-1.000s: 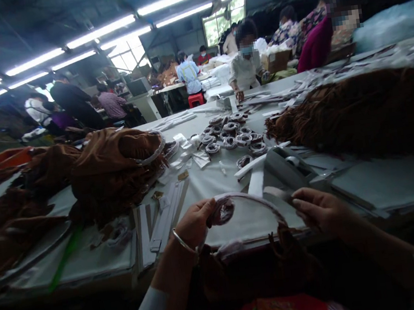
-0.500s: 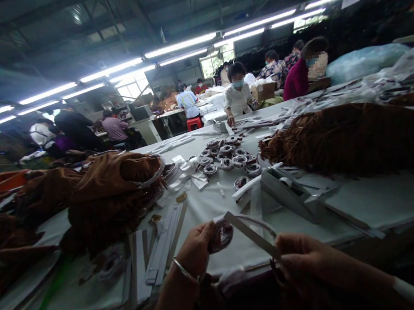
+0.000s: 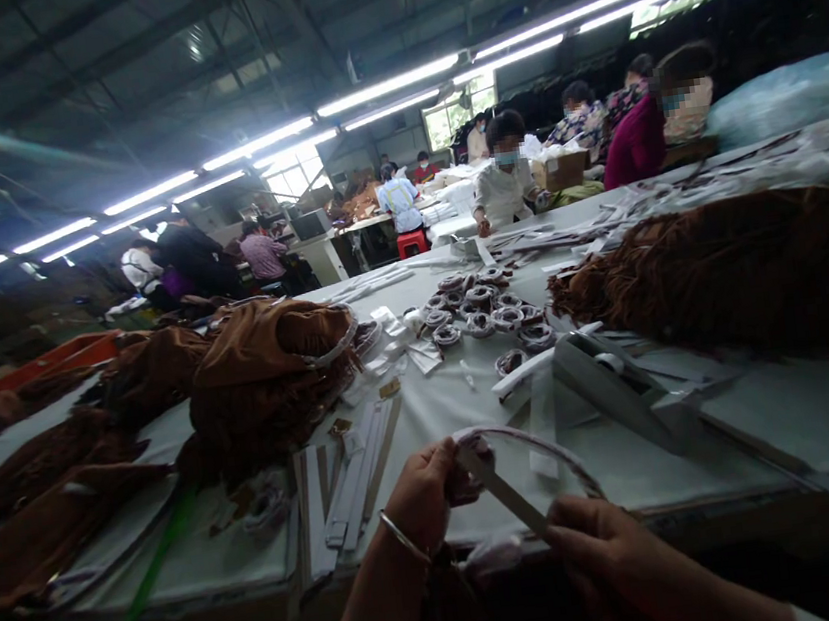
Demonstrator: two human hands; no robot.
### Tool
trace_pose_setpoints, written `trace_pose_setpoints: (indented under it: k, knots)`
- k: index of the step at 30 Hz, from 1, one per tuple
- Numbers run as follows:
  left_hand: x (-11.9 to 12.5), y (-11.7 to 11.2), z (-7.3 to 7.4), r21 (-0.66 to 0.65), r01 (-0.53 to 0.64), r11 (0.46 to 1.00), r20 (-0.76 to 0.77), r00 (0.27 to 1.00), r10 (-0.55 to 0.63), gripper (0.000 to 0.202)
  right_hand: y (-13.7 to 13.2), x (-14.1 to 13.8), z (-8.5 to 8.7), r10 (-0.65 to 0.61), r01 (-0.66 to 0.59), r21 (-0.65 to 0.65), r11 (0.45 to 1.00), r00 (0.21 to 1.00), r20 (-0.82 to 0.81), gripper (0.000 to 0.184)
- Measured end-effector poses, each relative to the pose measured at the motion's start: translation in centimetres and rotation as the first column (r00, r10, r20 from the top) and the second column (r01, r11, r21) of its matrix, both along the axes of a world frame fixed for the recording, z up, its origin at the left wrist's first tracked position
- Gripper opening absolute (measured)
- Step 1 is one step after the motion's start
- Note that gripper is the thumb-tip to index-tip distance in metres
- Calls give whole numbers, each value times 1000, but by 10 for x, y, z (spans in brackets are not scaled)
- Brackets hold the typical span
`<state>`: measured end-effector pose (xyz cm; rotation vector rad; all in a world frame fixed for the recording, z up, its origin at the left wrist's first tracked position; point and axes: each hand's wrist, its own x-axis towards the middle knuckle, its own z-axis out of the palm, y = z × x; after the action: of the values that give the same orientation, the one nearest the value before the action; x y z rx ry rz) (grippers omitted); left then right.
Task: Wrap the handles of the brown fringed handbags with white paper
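My left hand [image 3: 423, 491], with a silver bangle at the wrist, pinches a small coiled strap [image 3: 470, 483] in a pale wrapping. The strap's loose length [image 3: 548, 445] arches to the right, and its end drops behind my right hand [image 3: 597, 535]. The fingers of that hand are closed on a flat narrow strip [image 3: 512, 502], slanting up to the left. The strip's far end lies across the front of the coil near my left fingertips. Beyond my hands, a cluster of similar coils [image 3: 481, 322] lies on the white table [image 3: 433, 404].
A grey dispenser-like device [image 3: 610, 392] stands right of centre. Long flat strips [image 3: 364, 483] lie left of my hands. Brown fringed garments [image 3: 265, 389] are heaped at left, with another brown fringed pile [image 3: 728, 282] at right. A co-worker [image 3: 509, 183] stands across the table.
The view has turned left, so the scene sits farther right. The strip's far end, earlier just beside the coil, now overlaps it. Both hands keep their holds.
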<state>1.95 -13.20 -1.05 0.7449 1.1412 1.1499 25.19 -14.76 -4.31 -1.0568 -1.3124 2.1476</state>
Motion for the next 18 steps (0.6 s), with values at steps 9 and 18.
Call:
trace_pose_setpoints:
  k: [9, 18]
  knots:
    - [9, 3, 4, 7, -77, 997, -22, 997, 77, 56, -4, -5, -11, -113, 115, -120, 986, 993, 26, 59]
    - [0, 0, 0, 22, -198, 980, -6, 980, 198, 62, -3, -3, -1, -131, 113, -223, 968, 989, -65, 52]
